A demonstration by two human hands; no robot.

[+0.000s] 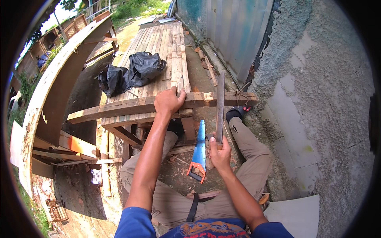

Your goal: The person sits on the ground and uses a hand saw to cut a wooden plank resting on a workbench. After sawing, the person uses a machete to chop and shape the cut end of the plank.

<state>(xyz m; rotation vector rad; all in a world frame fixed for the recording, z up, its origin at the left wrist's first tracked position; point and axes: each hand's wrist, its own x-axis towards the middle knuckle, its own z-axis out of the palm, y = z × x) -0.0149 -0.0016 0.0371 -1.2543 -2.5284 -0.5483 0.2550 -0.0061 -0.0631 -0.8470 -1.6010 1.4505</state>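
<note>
A long, weathered wooden beam [135, 106] lies across the near end of a slatted bamboo bench [158, 43]. My left hand [168, 101] grips the beam near its middle, fingers curled over the top. To the right of that hand, a pale fresh notch [208, 97] shows in the wood. Closed round a short wooden handle, my right hand [219, 154] holds a machete [220, 107] upright. Its grey blade crosses the beam in view just right of the notch; whether they touch I cannot tell. Rusty wire [240, 93] sticks up at the beam's right end.
A handsaw [200, 148] with blue blade and orange-black handle rests on the ground between my legs. Black plastic bags [147, 67] lie on the bench. At right rises a rough grey wall [329, 91]; at left stands a large curved wooden panel [59, 87]. My shod foot [238, 112] is near the beam's right end.
</note>
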